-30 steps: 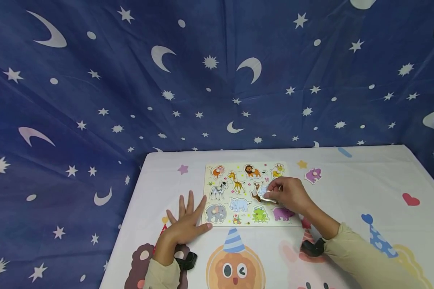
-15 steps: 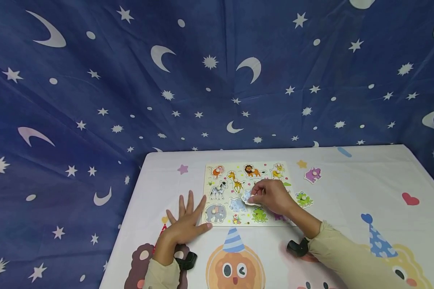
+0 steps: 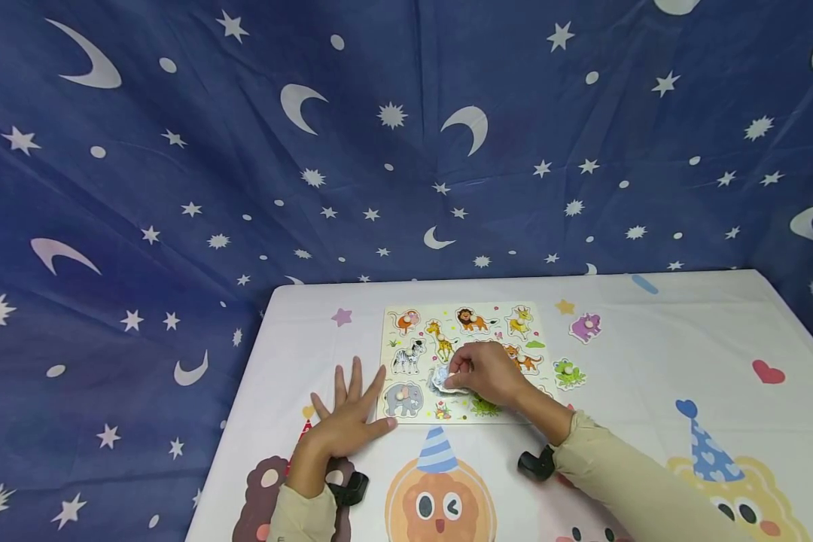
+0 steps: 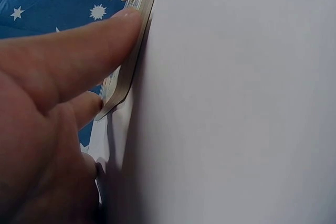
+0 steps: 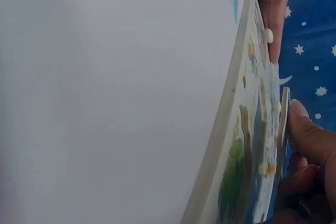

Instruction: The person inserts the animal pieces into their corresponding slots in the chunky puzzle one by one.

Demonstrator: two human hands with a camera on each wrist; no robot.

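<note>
My right hand (image 3: 491, 373) pinches a light blue rhino puzzle piece (image 3: 440, 379) just above the rhino picture on the wooden animal puzzle board (image 3: 440, 310). The right wrist view shows this piece (image 5: 283, 124) edge-on, apart from the board, with the thumb against it. Fingers and palm hide much of its face. My left hand (image 3: 348, 418) lies with fingers spread at the board's left side. Its thumb touches the board edge (image 4: 128, 69) in the left wrist view. Seated nearby are an elephant piece (image 3: 403, 399) and a giraffe piece (image 3: 440, 340).
Right of the board, a green frog piece (image 3: 569, 374) and a purple hippo piece (image 3: 586, 328) lie on the white printed tablecloth (image 3: 664, 339). A blue star-patterned curtain (image 3: 379, 150) hangs behind the table.
My right hand has carried the rhino piece leftward and slightly down across the board, uncovering the tiger piece and the loose frog piece. The left hand has stayed in place.
</note>
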